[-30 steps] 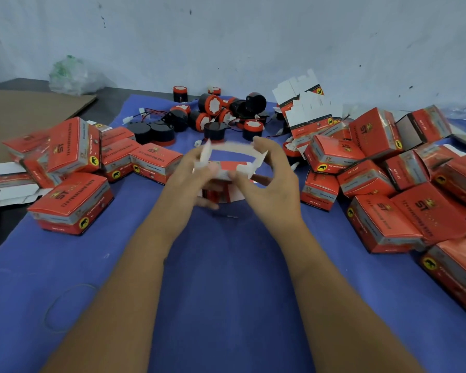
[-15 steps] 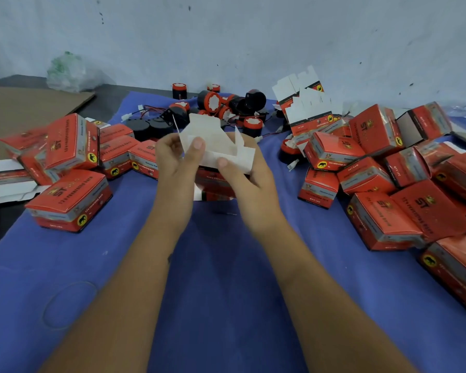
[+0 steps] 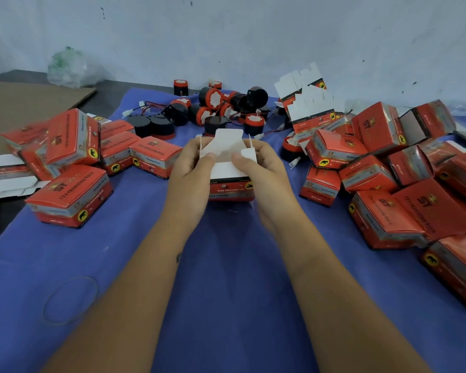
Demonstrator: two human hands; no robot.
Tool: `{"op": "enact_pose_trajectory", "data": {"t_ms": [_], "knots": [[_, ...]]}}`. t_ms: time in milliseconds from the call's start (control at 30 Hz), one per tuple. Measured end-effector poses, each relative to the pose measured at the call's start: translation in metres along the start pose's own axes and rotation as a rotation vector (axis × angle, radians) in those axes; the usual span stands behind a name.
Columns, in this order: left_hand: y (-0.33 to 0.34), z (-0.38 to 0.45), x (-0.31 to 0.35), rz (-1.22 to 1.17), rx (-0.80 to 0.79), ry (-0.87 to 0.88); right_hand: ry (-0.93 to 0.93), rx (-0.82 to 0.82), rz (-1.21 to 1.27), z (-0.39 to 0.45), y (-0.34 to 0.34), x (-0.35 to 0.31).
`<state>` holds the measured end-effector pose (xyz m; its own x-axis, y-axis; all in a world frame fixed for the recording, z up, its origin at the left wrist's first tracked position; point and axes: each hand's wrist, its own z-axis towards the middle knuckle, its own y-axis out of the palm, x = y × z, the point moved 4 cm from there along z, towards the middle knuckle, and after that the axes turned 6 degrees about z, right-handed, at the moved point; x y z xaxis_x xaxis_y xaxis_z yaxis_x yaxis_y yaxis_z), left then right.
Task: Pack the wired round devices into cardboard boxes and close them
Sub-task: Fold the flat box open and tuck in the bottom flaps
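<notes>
A wide blue cloth-covered table (image 3: 226, 305) spreads beneath both forearms. To the right of the right hand (image 3: 264, 170) lies a large heap of closed red printed cardboard boxes (image 3: 414, 200), some tumbled on their sides. To the left of the left hand (image 3: 189, 170) sits a smaller cluster of the same closed red boxes (image 3: 73, 168), with a flat brown cardboard sheet (image 3: 24, 109) well beyond them and a crumpled clear plastic bag (image 3: 70, 65) near the wall. Straight beyond the fingertips lies a pile of round black-and-red wired devices (image 3: 213, 109), cables tangled among them; just right of it stand unfolded box blanks with white inner flaps (image 3: 310, 109).

Between the two hands, raised just above the cloth, is one open red cardboard box with white flaps (image 3: 230, 168). The left hand grips its left side, thumb laid on the white inner panel; the right hand grips its right side, thumb pressing the panel and fingers curled behind a side flap. Near the left forearm a thin rubber band loop (image 3: 70, 300) lies on the cloth.
</notes>
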<state>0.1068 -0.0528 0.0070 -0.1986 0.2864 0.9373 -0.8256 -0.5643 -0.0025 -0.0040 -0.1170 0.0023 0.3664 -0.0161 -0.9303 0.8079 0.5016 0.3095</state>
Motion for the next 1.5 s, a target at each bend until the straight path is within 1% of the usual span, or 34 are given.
{"op": "enact_pose_trajectory", "data": {"t_ms": [67, 133, 200, 267, 367, 467, 533, 633, 733, 800, 867, 933, 1000, 1067, 1167, 1233, 1300, 1400, 1500], "knots": [[0.0, 0.001, -0.001, -0.077, -0.008, -0.029, 0.023, -0.005, 0.035, 0.0, 0.002, 0.0], [0.001, 0.002, -0.003, -0.194, -0.027, -0.096, 0.047, -0.001, 0.056, 0.001, 0.003, 0.001], [-0.001, 0.003, -0.006, -0.253, -0.025, -0.156, 0.056, -0.001, 0.052, 0.001, 0.004, 0.001], [-0.002, 0.003, -0.007, -0.214, 0.004, -0.163, 0.05, 0.025, 0.001, 0.002, 0.003, 0.002], [0.001, 0.002, -0.005, -0.083, 0.021, -0.124, 0.041, 0.085, -0.045, 0.002, 0.001, 0.004], [0.004, -0.002, -0.002, -0.075, -0.015, -0.059, 0.05, 0.085, -0.04, 0.001, 0.001, 0.004], [0.007, -0.004, 0.001, -0.022, -0.053, -0.026, 0.062, 0.074, -0.027, 0.0, 0.002, 0.003], [0.008, -0.004, 0.0, 0.027, -0.063, -0.016, 0.086, 0.043, 0.056, -0.001, 0.003, 0.005], [0.008, -0.003, -0.002, 0.043, -0.047, -0.03, 0.114, 0.039, 0.252, 0.0, 0.0, 0.005], [0.009, -0.002, -0.003, 0.047, -0.045, -0.054, 0.124, 0.045, 0.288, 0.002, -0.003, 0.004], [0.009, 0.0, -0.006, 0.045, -0.044, -0.073, 0.131, 0.035, 0.249, 0.002, -0.004, 0.004], [0.009, 0.0, -0.005, 0.014, -0.035, -0.087, 0.123, 0.021, 0.129, 0.002, -0.004, 0.003], [0.009, -0.001, -0.002, -0.042, -0.025, -0.085, 0.07, 0.012, 0.04, 0.002, -0.004, -0.001], [0.009, -0.003, -0.002, -0.088, -0.012, -0.096, 0.003, 0.017, 0.031, 0.0, -0.002, -0.006], [0.005, -0.003, -0.003, -0.19, -0.021, -0.13, -0.083, 0.091, -0.03, -0.005, -0.001, -0.012], [0.002, -0.002, -0.004, -0.232, -0.043, -0.151, -0.05, 0.12, -0.016, -0.005, -0.002, -0.014], [0.0, -0.002, -0.005, -0.191, -0.056, -0.144, -0.012, 0.086, -0.037, -0.004, -0.005, -0.019], [-0.002, 0.0, -0.009, -0.053, -0.047, -0.092, -0.002, -0.043, -0.256, -0.005, -0.007, -0.024], [-0.002, 0.001, -0.008, -0.034, -0.036, -0.079, 0.039, -0.056, -0.364, -0.003, -0.01, -0.025]]}}
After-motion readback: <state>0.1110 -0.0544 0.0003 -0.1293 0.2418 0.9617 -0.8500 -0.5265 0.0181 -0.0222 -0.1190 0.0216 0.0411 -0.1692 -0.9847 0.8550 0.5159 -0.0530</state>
